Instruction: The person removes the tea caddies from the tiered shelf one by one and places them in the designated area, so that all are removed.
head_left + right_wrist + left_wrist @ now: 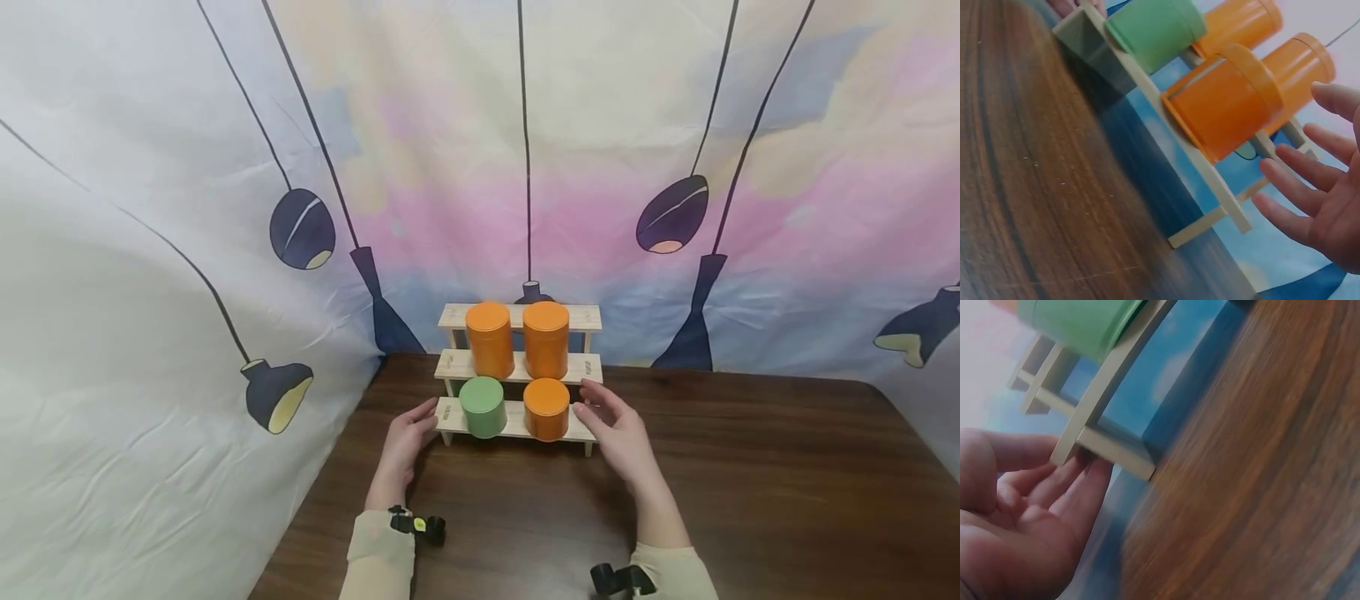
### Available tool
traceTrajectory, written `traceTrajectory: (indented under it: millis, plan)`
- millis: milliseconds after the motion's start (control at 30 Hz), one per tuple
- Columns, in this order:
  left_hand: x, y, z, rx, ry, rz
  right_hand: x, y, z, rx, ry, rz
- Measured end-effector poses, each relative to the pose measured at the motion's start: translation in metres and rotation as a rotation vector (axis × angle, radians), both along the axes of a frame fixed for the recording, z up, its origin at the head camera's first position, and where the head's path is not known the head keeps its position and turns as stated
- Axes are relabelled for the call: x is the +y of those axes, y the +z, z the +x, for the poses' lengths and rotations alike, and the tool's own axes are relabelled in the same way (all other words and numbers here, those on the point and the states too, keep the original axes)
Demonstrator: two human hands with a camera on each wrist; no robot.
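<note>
A three-tiered wooden display stand [453, 414] stands on the table, with a short green tin [483, 408] and a short orange tin [547, 410] on its lowest step. Two taller orange tins [490, 342] sit side by side on the middle step. At the stand's left end, my left hand [405, 442] holds the lowest board; in the left wrist view the thumb is at the board's end and the fingers [1088, 494] lie under it. My right hand [1329, 187] is beside the right end, fingers spread and apart from the wood in the right wrist view.
The dark brown wooden table [757, 483] extends to the right and in front of the stand. Behind it hangs a cloth backdrop [465, 167] printed with lamps, and another light cloth [150, 467] borders the left side.
</note>
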State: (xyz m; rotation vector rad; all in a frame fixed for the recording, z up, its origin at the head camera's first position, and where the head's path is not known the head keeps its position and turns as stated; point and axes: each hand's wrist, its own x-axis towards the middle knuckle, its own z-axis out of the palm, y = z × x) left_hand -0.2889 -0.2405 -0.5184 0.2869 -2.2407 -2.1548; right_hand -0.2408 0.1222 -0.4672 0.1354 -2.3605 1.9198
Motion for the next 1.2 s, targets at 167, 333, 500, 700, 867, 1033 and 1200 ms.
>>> traceTrajectory:
  millis: [167,333,500,700,867,1033,1200]
  plan:
    - [-0.004,0.001,0.004,0.015,-0.025,0.063,-0.011,-0.001,0.001,0.019,-0.004,0.060]
    - [-0.005,-0.002,0.006,0.025,-0.053,0.101,-0.021,-0.003,0.004,0.068,-0.004,0.132]
    - [-0.008,-0.003,0.007,0.009,-0.089,0.094,-0.034,-0.009,0.004,0.136,-0.019,0.205]
    - [-0.009,0.001,0.008,0.021,-0.158,0.031,-0.051,-0.013,0.002,0.178,-0.073,0.216]
    - [-0.009,0.002,0.008,0.064,-0.181,-0.028,-0.059,-0.016,0.000,0.180,-0.107,0.191]
    - [-0.007,0.004,0.007,0.084,-0.176,-0.078,-0.060,-0.019,-0.002,0.164,-0.123,0.183]
    - [-0.006,0.003,0.006,0.051,-0.136,-0.143,-0.060,-0.022,-0.003,0.132,-0.124,0.195]
